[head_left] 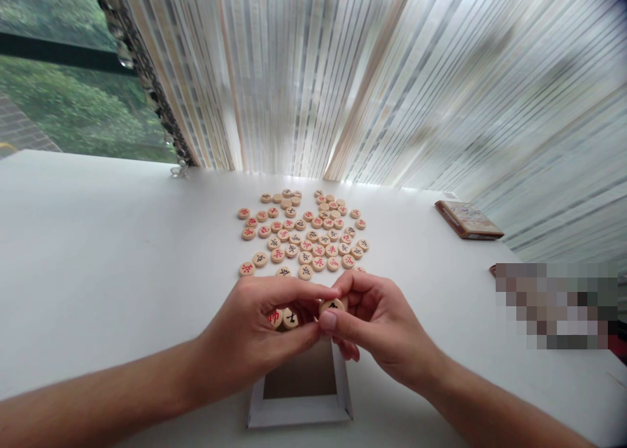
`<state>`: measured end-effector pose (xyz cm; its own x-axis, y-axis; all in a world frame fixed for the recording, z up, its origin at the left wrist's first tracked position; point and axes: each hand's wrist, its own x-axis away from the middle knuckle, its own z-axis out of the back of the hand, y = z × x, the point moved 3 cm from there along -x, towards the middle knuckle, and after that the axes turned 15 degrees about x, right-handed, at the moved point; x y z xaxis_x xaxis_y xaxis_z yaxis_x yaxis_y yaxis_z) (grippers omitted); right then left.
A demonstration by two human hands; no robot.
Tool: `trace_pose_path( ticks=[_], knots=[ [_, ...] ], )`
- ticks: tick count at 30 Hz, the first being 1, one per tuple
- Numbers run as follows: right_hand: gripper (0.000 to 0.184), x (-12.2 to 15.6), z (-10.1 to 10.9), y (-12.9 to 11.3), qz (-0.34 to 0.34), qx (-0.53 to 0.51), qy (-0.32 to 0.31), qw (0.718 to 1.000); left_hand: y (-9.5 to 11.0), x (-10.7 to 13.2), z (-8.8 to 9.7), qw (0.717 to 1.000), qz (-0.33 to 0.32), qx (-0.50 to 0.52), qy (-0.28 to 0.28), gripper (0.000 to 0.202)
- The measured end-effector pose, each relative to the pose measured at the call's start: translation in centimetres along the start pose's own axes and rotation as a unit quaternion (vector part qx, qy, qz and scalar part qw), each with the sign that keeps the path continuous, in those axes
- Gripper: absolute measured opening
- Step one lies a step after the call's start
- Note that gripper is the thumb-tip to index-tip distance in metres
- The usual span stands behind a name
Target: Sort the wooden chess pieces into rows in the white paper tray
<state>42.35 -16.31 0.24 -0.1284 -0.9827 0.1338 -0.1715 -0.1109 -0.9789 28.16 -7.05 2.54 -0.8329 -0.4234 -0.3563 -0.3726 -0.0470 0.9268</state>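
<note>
Both my hands meet over a shallow white-rimmed box (298, 412) with a brown inside. My right hand (379, 320) pinches a round wooden xiangqi piece (334, 304) with a black character between thumb and fingers. The thumb and index tips of my left hand (245, 334) close in on the same piece from the left. Through the gap between those fingers show a red-marked piece (274, 319) and a black-marked piece (290, 318); whether they rest in the box or in the palm I cannot tell. My hands hide the box's far end.
Beyond my hands, many loose xiangqi pieces (306, 245) with red or black characters spread across the white table (122, 252). A few lie blank side up. A flat brown-edged box (469, 220) lies at the right. String curtains (294, 76) hang behind the table.
</note>
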Motion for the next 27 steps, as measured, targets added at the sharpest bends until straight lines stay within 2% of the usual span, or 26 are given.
trace_pose_path(
  ticks=[5, 19, 27],
  knots=[
    [0.037, 0.29, -0.21, -0.24, 0.010, 0.015, 0.004, 1.000, 0.52, -0.13, -0.12, 1.000, -0.007, -0.003, 0.007, 0.027],
    [0.030, 0.65, -0.39, -0.48, 0.043, 0.034, -0.020, 0.998, 0.21, 0.14, 0.04, 0.995, 0.046, 0.083, 0.009, 0.031],
    [0.029, 0.69, -0.23, -0.48, 0.048, 0.032, -0.038, 0.998, 0.45, 0.29, 0.47, 0.998, 0.034, 0.049, 0.034, 0.032]
  ],
)
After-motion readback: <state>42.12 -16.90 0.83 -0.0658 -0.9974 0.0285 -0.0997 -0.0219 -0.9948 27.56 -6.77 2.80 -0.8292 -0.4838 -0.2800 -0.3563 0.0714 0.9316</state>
